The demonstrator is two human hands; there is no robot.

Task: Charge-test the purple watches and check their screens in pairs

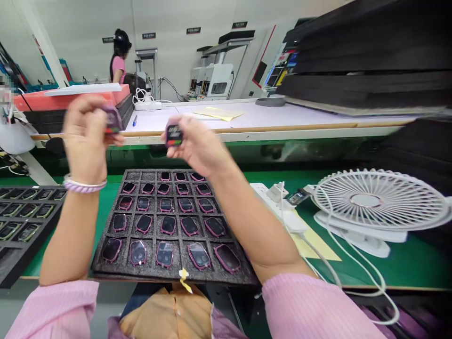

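Observation:
Both my hands are raised above a black foam tray (106, 268) on the green belt. My left hand (86, 136) is closed on a small pink-edged watch body (113, 120), blurred by motion. My right hand (194, 143) pinches another small watch body (173, 134) with a lit screen, held up facing me. The tray's cells hold several pink-rimmed watch bodies with dark screens, such as the one (198, 254) in the near row.
A second black tray (21, 226) with green-rimmed parts lies at left. A white desk fan (377, 200), a power strip (282, 207) and white cables sit at right. Stacked black foam trays (353, 56) fill the upper right. Another person (119, 59) stands far behind a white table (282, 117).

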